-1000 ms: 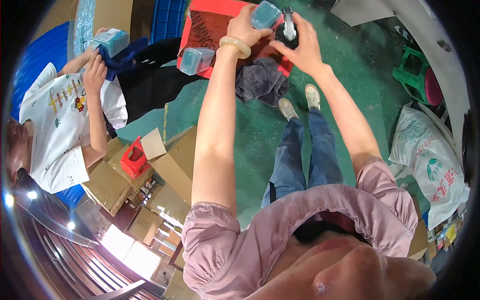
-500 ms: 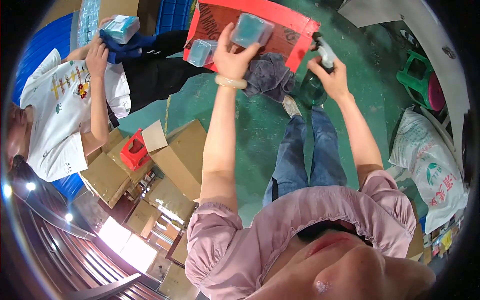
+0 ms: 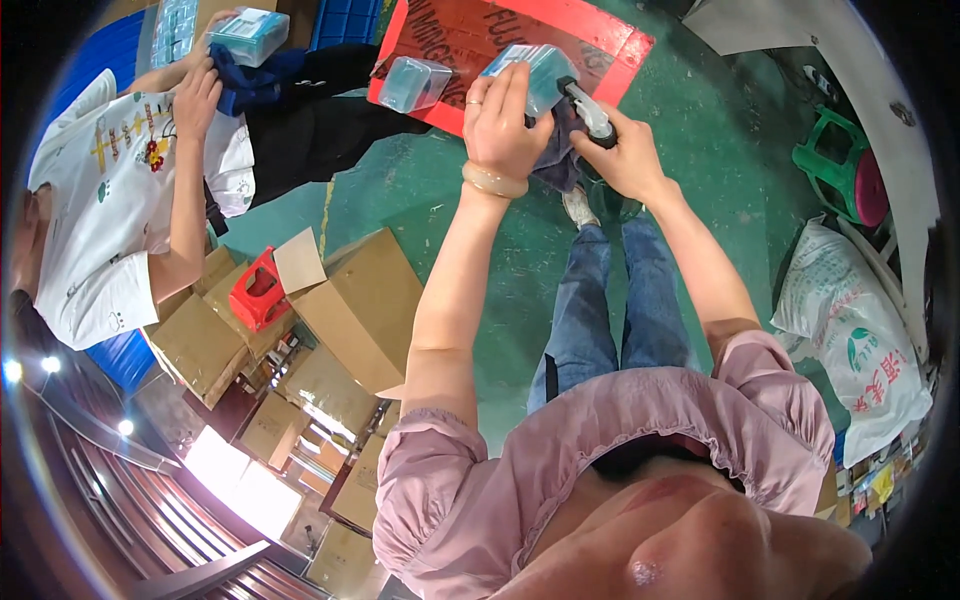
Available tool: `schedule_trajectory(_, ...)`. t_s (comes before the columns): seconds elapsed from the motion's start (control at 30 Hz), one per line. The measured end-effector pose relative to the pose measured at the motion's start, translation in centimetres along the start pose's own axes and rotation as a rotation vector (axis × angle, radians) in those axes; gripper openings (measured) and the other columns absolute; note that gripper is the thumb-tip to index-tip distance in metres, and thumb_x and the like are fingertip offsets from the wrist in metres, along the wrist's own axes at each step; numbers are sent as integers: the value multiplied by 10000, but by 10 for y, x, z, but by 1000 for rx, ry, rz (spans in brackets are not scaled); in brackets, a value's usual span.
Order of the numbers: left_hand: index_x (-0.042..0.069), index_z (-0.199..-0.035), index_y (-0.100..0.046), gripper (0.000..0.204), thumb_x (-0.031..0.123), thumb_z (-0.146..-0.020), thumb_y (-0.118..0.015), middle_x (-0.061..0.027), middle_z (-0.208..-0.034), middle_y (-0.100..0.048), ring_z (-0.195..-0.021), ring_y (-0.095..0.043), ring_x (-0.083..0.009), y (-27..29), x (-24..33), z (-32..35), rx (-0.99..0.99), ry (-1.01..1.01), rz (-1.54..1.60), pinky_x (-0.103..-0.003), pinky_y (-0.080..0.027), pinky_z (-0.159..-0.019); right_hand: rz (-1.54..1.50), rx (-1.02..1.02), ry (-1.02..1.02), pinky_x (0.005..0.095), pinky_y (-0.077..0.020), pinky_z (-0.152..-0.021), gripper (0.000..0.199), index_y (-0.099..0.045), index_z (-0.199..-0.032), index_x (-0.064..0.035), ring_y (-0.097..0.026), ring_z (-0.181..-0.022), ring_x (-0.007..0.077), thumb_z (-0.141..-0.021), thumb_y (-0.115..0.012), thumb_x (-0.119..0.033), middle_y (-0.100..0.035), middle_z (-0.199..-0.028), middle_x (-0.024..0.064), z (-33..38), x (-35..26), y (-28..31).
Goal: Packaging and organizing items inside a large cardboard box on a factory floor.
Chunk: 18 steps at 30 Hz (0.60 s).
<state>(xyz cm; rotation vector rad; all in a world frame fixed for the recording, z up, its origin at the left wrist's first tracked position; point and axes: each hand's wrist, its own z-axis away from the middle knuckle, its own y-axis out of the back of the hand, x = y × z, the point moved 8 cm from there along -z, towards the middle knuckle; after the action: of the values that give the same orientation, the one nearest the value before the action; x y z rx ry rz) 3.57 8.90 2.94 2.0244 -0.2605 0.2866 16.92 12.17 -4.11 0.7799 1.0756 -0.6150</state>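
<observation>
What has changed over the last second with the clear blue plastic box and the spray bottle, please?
The right hand swung the white-nozzled spray bottle away from the clear blue plastic box, then back against it. The left hand kept holding the box. The second blue box stayed on the red sheet.

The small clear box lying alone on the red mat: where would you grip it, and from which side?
Grip the small clear box across its two long side walls, coming from above. It lies flat on the red mat with its top free, clear of the left hand. Probably an easy pinch.
</observation>
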Motion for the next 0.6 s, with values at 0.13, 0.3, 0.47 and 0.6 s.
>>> schedule_trajectory(0.13,-3,-1077,-580,525,105,-579,-709,-140,-1034,-614,-891,-565,-331,6,-11,6,-15,66,24,-389,-453,-846,9,181,119,264,-444,-581,314,-612,-1028,-54,-503,-602,92,-761,-704,-191,-588,-683,38,-5,-3,18)
schedule_trajectory(0.3,6,-1083,-583,533,139,-583,-710,-141,-1030,-615,-905,-573,-321,12,-28,19,-104,171,-54,-391,-451,-846,110,659,559,292,-470,-660,381,-587,-1057,-37,-585,-723,161,-756,-732,-221,-632,-813,57,-38,-23,63)
schedule_trajectory(0.47,32,-1094,-584,556,178,-575,-722,-132,-1012,-616,-919,-580,-314,15,-31,43,-260,274,-77,-385,-450,-848,72,479,359,385,-449,-834,592,-507,-1138,-17,-561,-993,320,-639,-776,-186,-561,-1011,185,-77,-7,58)
schedule_trajectory(0.6,52,-1098,-587,574,180,-557,-730,-125,-988,-619,-932,-583,-303,16,-40,60,-240,360,-76,-379,-449,-855,279,1035,558,319,-457,-758,443,-570,-1081,-28,-573,-869,187,-731,-759,-224,-629,-913,74,-19,-23,55)
